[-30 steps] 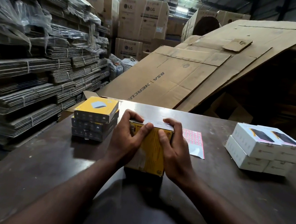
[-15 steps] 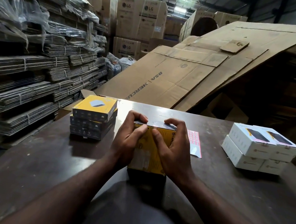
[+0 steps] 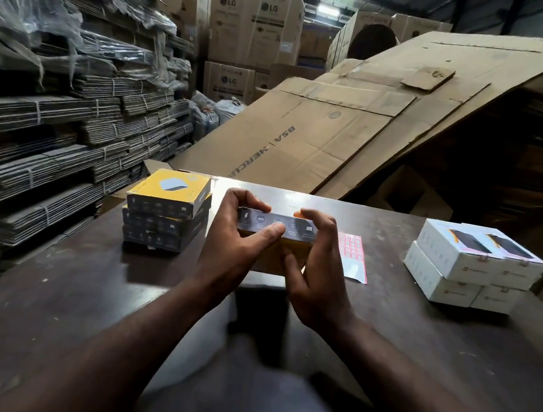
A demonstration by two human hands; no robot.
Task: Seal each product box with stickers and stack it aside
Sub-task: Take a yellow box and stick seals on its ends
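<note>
The brand "LG" is printed in dark letters near the top of two tall cartons (image 3: 269, 29) at the back, and once more on a lower carton (image 3: 228, 82) standing below them. On the big flattened cardboard sheet (image 3: 306, 141) leaning behind the counter (image 3: 385, 324), "BSA | MERCU" is read running slantwise, the remaining letters being cut off by the counter edge. The print on the yellow boxes (image 3: 168, 192), the white boxes (image 3: 455, 264) and the sticker sheet (image 3: 352, 251) is too small to be made out.
</note>
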